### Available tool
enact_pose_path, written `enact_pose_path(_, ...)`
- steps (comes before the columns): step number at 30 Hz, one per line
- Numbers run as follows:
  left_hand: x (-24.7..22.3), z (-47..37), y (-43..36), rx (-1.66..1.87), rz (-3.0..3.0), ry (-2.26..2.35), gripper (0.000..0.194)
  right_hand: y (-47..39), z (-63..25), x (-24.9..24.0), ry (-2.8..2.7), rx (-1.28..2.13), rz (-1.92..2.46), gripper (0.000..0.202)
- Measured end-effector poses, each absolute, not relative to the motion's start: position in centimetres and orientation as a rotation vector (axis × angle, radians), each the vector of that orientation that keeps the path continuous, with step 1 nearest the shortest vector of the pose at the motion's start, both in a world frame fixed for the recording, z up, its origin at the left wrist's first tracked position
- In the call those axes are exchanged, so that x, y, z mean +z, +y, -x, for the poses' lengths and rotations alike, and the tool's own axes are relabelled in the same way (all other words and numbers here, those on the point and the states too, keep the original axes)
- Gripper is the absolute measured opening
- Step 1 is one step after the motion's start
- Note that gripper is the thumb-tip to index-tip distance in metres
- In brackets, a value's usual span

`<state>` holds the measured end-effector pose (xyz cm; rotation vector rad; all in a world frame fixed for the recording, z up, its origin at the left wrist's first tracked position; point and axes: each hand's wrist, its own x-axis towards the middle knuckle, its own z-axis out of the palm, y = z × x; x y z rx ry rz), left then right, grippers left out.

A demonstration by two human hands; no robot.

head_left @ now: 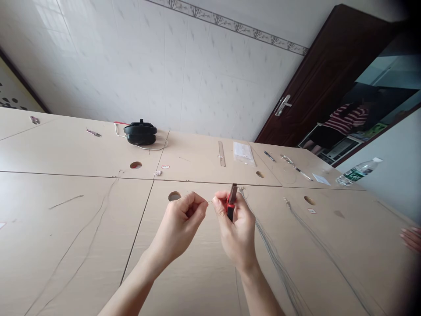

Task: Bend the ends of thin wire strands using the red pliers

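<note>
Above the middle of the table my left hand (186, 219) is closed in a pinch, its fingertips almost meeting those of my right hand (237, 226). A tiny gold-coloured piece (210, 202) shows between the fingertips; its kind is too small to make out. My right hand is also wrapped round a red-and-black hand tool (231, 204) that looks like pliers, its dark end pointing up and its lower part hidden in the palm. Just behind and right of this hand, a bundle of thin grey cords (268, 241) with small metal ends runs toward the front edge.
Another cord bundle (315, 237) lies farther right, and two long cords (95, 219) lie left. Toward the back are a black headset (141, 132), a ruler (221, 153), a plastic packet (244, 153), a pen (269, 156) and a bottle (358, 172). Another person's hand (411, 238) is at right.
</note>
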<state>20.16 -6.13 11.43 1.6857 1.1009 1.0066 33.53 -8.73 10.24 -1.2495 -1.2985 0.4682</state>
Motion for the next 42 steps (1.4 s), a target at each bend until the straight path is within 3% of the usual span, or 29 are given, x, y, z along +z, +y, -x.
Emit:
enact_pose_path(9, 10.6, -21.4, -6.9, 1.253, -1.904, 1.323, 0.025, -8.9, -32.2, 9.0, -1.449, -0.079, 1.194, 0.02)
enact_pose_path(15, 10.2, -22.1, -7.2, 1.37, -1.844, 1.294, 0.021, -9.3, -30.7, 8.1, -1.164, 0.32, 1.256, 0.003)
enact_pose_path(20, 10.3, -22.1, -7.0, 1.401, -1.81, 1.182, 0.019, -9.0, -31.4, 9.2, -0.996, 0.621, 1.209, 0.019)
enact_pose_path(33, 11.1, -19.9, -6.3, 1.137, -2.325, 0.997, 0.02, -8.8, -35.1, 11.1, -1.271, 0.73, 1.14, 0.015)
enact_pose_path(42, 11.2, -19.7, -6.3, 1.161, -2.365, 1.037, 0.02, -9.0, -35.7, 10.5, -1.353, 0.592, 1.1, 0.005)
